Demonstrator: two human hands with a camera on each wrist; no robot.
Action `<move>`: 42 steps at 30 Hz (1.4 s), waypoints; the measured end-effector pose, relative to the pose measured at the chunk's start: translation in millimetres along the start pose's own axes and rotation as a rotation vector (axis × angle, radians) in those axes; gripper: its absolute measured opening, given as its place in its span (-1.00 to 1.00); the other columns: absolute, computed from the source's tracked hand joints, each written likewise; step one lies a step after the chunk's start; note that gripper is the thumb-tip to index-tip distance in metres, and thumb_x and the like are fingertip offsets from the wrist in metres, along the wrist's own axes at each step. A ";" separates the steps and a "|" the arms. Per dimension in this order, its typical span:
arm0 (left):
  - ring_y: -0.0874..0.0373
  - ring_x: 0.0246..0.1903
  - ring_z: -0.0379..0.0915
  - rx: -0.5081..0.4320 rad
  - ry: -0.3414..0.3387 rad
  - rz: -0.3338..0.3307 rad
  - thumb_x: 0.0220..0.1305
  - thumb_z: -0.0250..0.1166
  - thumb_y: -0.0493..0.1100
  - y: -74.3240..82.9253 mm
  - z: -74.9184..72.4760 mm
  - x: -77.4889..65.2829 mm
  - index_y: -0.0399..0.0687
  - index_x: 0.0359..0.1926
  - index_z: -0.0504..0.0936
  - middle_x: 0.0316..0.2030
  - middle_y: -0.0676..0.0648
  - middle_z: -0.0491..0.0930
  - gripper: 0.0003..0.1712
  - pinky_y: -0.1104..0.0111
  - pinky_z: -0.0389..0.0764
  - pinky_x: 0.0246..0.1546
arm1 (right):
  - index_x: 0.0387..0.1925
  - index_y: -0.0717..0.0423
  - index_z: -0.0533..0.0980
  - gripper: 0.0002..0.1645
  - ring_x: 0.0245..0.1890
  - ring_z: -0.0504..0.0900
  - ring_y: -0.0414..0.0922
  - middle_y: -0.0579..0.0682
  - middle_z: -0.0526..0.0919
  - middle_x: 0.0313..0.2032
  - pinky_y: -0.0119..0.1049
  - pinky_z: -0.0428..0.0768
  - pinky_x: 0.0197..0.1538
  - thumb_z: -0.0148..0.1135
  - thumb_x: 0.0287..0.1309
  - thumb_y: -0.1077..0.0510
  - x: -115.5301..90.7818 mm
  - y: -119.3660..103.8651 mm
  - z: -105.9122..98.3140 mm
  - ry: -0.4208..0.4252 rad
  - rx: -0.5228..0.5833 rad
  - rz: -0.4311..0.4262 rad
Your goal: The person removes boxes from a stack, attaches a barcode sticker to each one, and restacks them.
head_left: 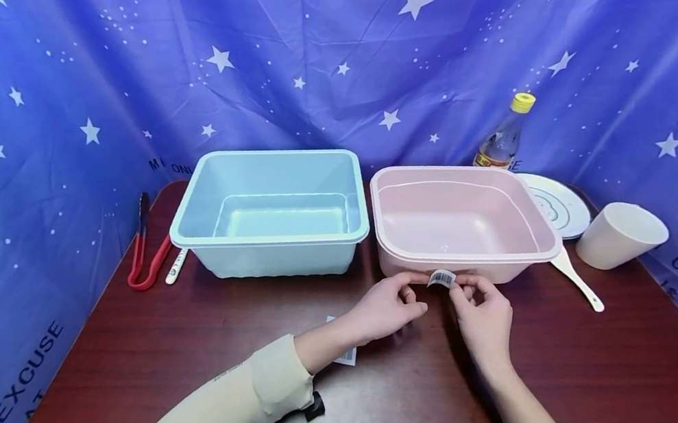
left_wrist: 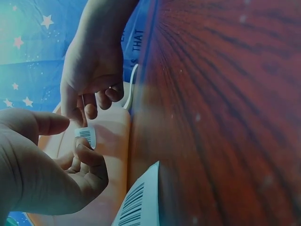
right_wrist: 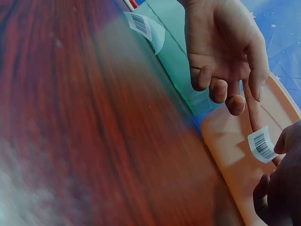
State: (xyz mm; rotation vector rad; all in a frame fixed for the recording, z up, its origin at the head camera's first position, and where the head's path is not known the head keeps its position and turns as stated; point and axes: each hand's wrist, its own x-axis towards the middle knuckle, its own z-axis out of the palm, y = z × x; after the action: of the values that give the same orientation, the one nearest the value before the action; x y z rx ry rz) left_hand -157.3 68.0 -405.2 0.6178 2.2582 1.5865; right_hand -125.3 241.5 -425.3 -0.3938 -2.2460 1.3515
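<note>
A small white barcode sticker (head_left: 441, 278) is held up in front of the pink basin (head_left: 461, 260), slightly curved. My right hand (head_left: 484, 323) pinches its right end between thumb and index finger. From the other side, the straight index finger of my left hand (head_left: 385, 306) touches the sticker's left end; the thumb stands apart from it, and the other fingers are loosely bent, as the right wrist view shows. Partly hidden under my left forearm lies a sheet with barcode labels (head_left: 347, 356), its corner lifted in the right wrist view.
A light blue basin (head_left: 273, 249) stands left of the pink one. Red tongs (head_left: 147, 267) and a patterned handle (head_left: 176, 267) lie at far left. A yellow-capped bottle (head_left: 500, 142), plate (head_left: 574, 219), white spoon (head_left: 580, 281) and white cup (head_left: 609, 240) are at right. Starry curtains surround the table.
</note>
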 end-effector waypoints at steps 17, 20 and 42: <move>0.32 -0.63 0.35 0.036 -0.028 0.000 0.29 0.34 -0.25 1.3 0.4 -0.5 -0.06 0.32 0.54 -0.50 0.13 0.47 -0.44 0.49 0.44 -0.47 | -0.30 0.12 0.73 -0.90 -0.64 0.34 -0.34 -0.11 0.45 -0.62 -0.53 0.28 -0.56 0.34 0.15 0.29 -1.4 6.1 0.4 0.038 -0.080 -0.157; 0.33 -0.63 0.35 0.050 -0.033 -0.001 0.30 0.33 -0.24 0.6 0.5 -0.3 -0.05 0.33 0.53 -0.49 0.14 0.47 -0.43 0.49 0.44 -0.45 | -0.29 0.13 0.75 -0.87 -0.66 0.33 -0.33 -0.11 0.46 -0.64 -0.52 0.26 -0.56 0.33 0.14 0.29 -2.2 6.1 -0.1 0.061 -0.126 -0.206; 0.33 -0.62 0.39 0.113 -0.037 0.009 0.31 0.33 -0.21 1.3 -2.2 -0.5 -0.04 0.41 0.45 -0.49 0.14 0.49 -0.35 0.50 0.47 -0.34 | -0.30 0.00 0.68 -0.89 -0.70 0.45 -0.19 -0.28 0.45 -0.71 -0.18 0.41 -0.56 0.28 0.14 0.20 -6.4 2.1 -1.9 -0.010 -0.376 -0.347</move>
State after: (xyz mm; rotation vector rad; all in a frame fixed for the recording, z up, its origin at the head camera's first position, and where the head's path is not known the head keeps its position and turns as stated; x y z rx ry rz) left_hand -157.7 66.4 -403.2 0.6809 2.3328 1.4474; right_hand -119.0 240.8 -428.0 -0.1097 -2.4373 0.7595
